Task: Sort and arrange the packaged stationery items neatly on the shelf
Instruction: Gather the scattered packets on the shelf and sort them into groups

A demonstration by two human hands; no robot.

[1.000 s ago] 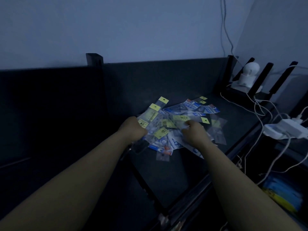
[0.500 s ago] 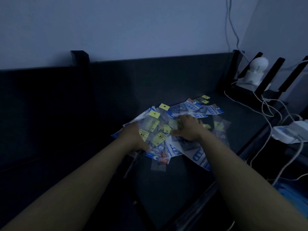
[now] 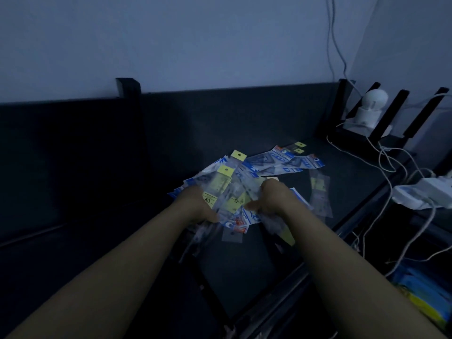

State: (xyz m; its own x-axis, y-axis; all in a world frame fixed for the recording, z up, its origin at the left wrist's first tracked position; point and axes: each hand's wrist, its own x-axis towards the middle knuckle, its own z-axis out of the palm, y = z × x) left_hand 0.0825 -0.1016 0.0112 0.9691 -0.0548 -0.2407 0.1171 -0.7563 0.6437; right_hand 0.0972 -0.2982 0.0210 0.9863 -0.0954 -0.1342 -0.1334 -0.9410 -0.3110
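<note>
Our left hand (image 3: 195,204) and right hand (image 3: 271,196) close loosely on the packets (image 3: 234,192) heaped on the shelf (image 3: 244,260). We judge them light and slippery. Grip each by its stiff yellow header.

Dim head view of a dark shelf (image 3: 244,260) against a pale wall. Both forearms reach into a loose heap of clear stationery packets (image 3: 247,182) with yellow and blue header cards. The left hand (image 3: 195,204) and right hand (image 3: 271,196) each grip packets at the heap's near edge. White cables (image 3: 391,172) trail at right.
</note>
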